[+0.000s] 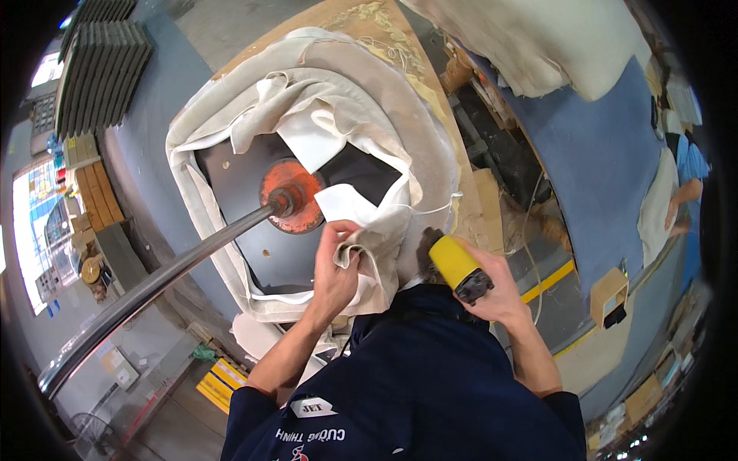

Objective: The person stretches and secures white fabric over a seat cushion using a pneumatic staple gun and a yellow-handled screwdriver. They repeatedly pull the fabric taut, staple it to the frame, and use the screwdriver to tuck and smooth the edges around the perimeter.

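In front of me lies a large upholstered piece, perhaps a seat, its beige cover folded inward around a dark base panel. My left hand pinches the loose cover fabric at the near edge of the opening. My right hand grips a yellow and black hand tool just right of that edge; its exact kind is hard to tell. White fabric flaps and a white cord lie over the opening. An orange disc rests on the panel, at the end of a metal rod.
The rod slants in from the lower left, beside my left arm. Under the cushioned piece is a wooden board. Draped pale fabric lies on a blue surface at right, where another person's arm shows. Stacked dark panels stand far left.
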Demonstrator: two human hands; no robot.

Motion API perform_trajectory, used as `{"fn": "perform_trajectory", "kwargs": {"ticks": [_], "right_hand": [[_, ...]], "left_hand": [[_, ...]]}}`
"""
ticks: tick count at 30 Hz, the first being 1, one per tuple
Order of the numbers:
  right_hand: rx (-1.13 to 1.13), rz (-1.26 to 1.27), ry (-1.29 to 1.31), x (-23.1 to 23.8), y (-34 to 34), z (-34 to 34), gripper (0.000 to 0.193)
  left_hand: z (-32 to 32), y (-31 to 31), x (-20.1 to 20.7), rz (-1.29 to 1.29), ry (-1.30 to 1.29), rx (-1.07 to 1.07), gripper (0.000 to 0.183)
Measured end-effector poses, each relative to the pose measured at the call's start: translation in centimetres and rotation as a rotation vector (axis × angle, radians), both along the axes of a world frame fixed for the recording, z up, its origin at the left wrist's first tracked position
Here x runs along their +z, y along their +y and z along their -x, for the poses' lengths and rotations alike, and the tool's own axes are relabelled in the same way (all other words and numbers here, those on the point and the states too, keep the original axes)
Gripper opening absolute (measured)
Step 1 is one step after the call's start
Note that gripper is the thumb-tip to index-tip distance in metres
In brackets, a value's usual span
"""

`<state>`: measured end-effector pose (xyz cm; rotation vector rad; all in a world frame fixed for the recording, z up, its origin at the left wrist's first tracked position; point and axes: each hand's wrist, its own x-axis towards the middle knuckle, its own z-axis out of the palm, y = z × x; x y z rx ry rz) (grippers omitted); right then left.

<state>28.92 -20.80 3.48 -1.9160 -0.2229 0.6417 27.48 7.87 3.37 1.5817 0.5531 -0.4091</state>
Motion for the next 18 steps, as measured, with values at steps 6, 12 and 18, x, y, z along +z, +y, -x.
{"fn": "perform_trajectory", "kwargs": {"ticks": [6, 12, 18], "right_hand": [[0.040, 0.017, 0.085, -1.2, 2.3, 2.0, 0.077], [0.037, -0.008, 0.095, -1.8, 2.1, 2.4, 0.089], [0.068, -0.071, 0.141, -1.9, 1.6, 1.5, 0.095]], "left_hand": [[-2.7, -2.2, 4.0, -0.448, -0.146, -0.721, 0.037], [-2.2, 2.8, 4.0, -0.551, -0.093, -0.602, 0.028], [-2.1, -2.8, 3.0, -0.148, 0.077, -0.405, 0.017]]}}
